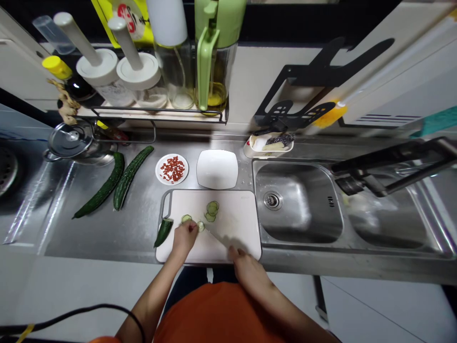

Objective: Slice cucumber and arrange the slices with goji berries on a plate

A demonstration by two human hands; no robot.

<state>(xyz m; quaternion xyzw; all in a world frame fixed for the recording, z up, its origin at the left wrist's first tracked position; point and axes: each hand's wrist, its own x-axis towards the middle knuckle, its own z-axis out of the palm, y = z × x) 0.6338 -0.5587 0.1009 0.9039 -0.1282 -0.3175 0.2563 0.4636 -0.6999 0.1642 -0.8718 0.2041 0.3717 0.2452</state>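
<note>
On the white cutting board (pixel 228 238), my left hand (pixel 184 239) has its fingers pinched at a thin cucumber slice (pixel 201 226). My right hand (pixel 246 266) is closed around the handle of a knife (pixel 218 239); the handle itself is mostly hidden. The knife's blade points left, its tip close to that slice. Another cucumber slice (pixel 186 218) lies just behind my left fingers. Several overlapping slices (pixel 212 209) rest near the board's middle. A cut cucumber piece (pixel 163 233) lies over the board's left edge.
Two whole cucumbers (pixel 132 177) lie left on the steel counter. Behind the board are a plate of small red pieces (pixel 172 169) and a white dish (pixel 217 169). A sink (pixel 300 202) is right, a lidded pot (pixel 71 140) far left, a seasoning rack (pixel 160 113) behind.
</note>
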